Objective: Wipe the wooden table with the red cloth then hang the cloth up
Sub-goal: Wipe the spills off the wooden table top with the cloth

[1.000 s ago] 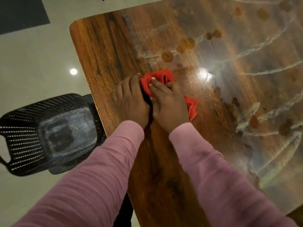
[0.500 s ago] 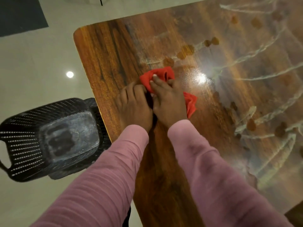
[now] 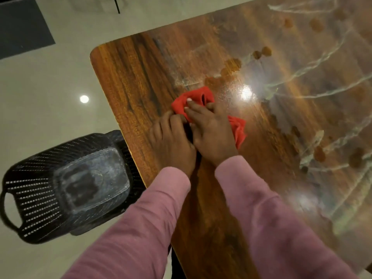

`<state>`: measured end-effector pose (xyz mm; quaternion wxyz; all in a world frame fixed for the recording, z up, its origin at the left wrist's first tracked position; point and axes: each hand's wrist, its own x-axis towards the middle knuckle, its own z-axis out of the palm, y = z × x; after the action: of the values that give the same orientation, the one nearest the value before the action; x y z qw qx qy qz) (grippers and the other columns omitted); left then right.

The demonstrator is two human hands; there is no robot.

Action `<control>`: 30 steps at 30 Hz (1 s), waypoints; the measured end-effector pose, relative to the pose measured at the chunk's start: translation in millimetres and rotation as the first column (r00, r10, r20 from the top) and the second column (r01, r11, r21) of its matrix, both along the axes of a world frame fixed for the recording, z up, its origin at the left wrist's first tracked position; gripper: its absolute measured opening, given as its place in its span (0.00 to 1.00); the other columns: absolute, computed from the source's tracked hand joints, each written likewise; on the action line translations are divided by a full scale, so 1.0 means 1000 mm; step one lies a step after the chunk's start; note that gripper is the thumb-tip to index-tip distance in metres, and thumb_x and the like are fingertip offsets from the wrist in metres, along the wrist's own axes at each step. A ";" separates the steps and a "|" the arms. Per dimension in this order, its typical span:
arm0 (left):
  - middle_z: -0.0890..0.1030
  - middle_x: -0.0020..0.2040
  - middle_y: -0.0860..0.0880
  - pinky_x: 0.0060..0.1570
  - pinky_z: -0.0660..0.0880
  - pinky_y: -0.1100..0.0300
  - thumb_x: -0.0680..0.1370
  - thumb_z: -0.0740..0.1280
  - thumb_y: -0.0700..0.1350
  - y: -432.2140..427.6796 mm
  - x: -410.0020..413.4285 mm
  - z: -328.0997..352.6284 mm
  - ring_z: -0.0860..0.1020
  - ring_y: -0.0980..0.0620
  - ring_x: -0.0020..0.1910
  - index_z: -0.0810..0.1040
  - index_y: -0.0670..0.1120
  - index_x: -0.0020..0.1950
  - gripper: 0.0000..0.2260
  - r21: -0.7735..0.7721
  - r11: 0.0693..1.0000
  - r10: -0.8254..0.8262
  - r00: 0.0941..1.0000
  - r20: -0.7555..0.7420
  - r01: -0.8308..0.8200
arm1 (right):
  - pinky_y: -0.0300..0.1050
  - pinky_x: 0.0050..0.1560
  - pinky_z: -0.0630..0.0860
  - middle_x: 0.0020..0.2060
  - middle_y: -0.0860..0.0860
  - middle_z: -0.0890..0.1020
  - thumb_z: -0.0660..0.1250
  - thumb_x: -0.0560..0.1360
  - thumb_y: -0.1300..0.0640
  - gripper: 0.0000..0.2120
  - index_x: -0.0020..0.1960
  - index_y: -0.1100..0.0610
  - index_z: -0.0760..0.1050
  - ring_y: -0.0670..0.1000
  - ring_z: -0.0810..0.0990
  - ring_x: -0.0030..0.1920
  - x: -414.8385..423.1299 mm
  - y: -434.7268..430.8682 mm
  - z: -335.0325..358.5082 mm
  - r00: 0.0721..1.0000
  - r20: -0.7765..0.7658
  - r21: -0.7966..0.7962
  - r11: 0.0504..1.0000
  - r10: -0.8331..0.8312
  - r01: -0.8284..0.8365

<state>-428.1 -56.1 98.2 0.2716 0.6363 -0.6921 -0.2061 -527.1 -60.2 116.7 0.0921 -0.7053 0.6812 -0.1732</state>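
Note:
The red cloth [image 3: 198, 96] lies bunched on the wooden table [image 3: 141, 77] near its left edge, with a fold sticking out to the right of my right wrist. My right hand [image 3: 211, 133] presses down on the cloth with fairly straight fingers. Right beside it, my left hand [image 3: 173, 141] lies flat on the wood, its fingertips touching the cloth's left edge. Pale smeared streaks and brown spots [image 3: 312, 63] cover the tabletop to the right of the cloth; the wood to its left looks darker and smear-free.
A black perforated plastic chair [image 3: 60, 184] stands on the pale tiled floor against the table's left edge, close to my left arm. A dark mat [image 3: 22, 27] lies on the floor at the top left. A thin dark leg [image 3: 116, 5] shows at the top.
Both hands and the cloth have slid slightly farther across the table, away from me. The view has shifted a little.

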 end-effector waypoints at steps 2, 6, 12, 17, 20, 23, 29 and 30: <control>0.77 0.59 0.41 0.60 0.65 0.45 0.70 0.57 0.40 0.001 0.005 0.003 0.72 0.40 0.60 0.75 0.42 0.49 0.11 0.014 1.000 0.002 0.998 -0.058 -0.001 | 0.47 0.62 0.64 0.66 0.51 0.76 0.62 0.75 0.60 0.17 0.64 0.57 0.77 0.55 0.73 0.62 -0.008 -0.003 0.000 0.998 -0.049 0.082 0.996 0.025 -0.021; 0.75 0.58 0.43 0.58 0.64 0.47 0.68 0.57 0.38 -0.033 0.024 0.010 0.71 0.41 0.58 0.73 0.43 0.52 0.14 0.020 0.999 0.030 0.999 0.025 -0.030 | 0.49 0.64 0.64 0.68 0.48 0.74 0.60 0.77 0.59 0.19 0.67 0.55 0.74 0.59 0.69 0.61 -0.040 -0.025 -0.002 0.944 -0.037 0.044 0.943 -0.328 0.329; 0.72 0.63 0.42 0.61 0.61 0.49 0.76 0.57 0.40 -0.121 0.036 0.004 0.69 0.41 0.62 0.70 0.43 0.60 0.14 -0.013 0.999 0.040 0.954 0.298 -0.038 | 0.49 0.62 0.66 0.68 0.48 0.74 0.61 0.76 0.60 0.20 0.67 0.55 0.74 0.59 0.69 0.59 -0.034 -0.038 -0.005 0.904 0.032 0.043 0.904 -0.427 0.425; 0.71 0.66 0.42 0.62 0.63 0.46 0.79 0.55 0.45 -0.144 0.029 -0.007 0.69 0.40 0.63 0.69 0.44 0.64 0.15 -0.043 0.999 0.031 0.892 0.451 -0.013 | 0.52 0.61 0.67 0.67 0.49 0.75 0.61 0.75 0.59 0.19 0.65 0.56 0.76 0.58 0.73 0.58 0.006 -0.029 -0.011 0.999 0.012 0.055 0.998 -0.044 0.043; 0.70 0.68 0.43 0.64 0.62 0.46 0.78 0.56 0.46 -0.144 0.030 -0.011 0.68 0.41 0.64 0.70 0.45 0.64 0.16 -0.057 0.998 0.034 0.898 0.438 -0.010 | 0.54 0.61 0.68 0.67 0.48 0.74 0.61 0.76 0.59 0.18 0.66 0.56 0.75 0.59 0.72 0.60 -0.017 -0.044 -0.012 0.995 -0.021 0.045 0.994 -0.100 0.101; 0.70 0.67 0.43 0.63 0.62 0.47 0.78 0.56 0.46 -0.144 0.030 -0.013 0.68 0.41 0.64 0.71 0.45 0.63 0.16 -0.062 0.998 0.026 0.905 0.424 0.000 | 0.48 0.64 0.66 0.68 0.48 0.74 0.60 0.76 0.59 0.20 0.67 0.55 0.73 0.59 0.69 0.61 -0.048 -0.076 -0.010 0.937 -0.044 0.018 0.938 -0.346 0.347; 0.72 0.65 0.42 0.62 0.64 0.45 0.76 0.57 0.45 -0.145 0.028 -0.015 0.70 0.40 0.62 0.72 0.44 0.63 0.17 -0.081 0.996 0.061 0.916 0.396 -0.032 | 0.48 0.63 0.64 0.67 0.50 0.74 0.62 0.75 0.60 0.19 0.65 0.56 0.75 0.59 0.70 0.60 -0.014 -0.085 -0.007 0.937 0.033 0.014 0.937 -0.348 0.348; 0.73 0.65 0.42 0.62 0.64 0.45 0.75 0.56 0.45 -0.146 0.027 -0.015 0.70 0.40 0.62 0.72 0.44 0.64 0.18 -0.079 0.996 0.069 0.923 0.380 -0.042 | 0.49 0.61 0.65 0.65 0.52 0.76 0.63 0.73 0.61 0.18 0.63 0.58 0.77 0.60 0.71 0.57 0.000 -0.081 -0.006 0.965 0.042 -0.011 0.966 -0.259 0.260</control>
<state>-400.8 -201.9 83.6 0.1591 0.6738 -0.7201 -0.0464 -527.6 -141.3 110.2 0.0763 -0.6071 0.7643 -0.2036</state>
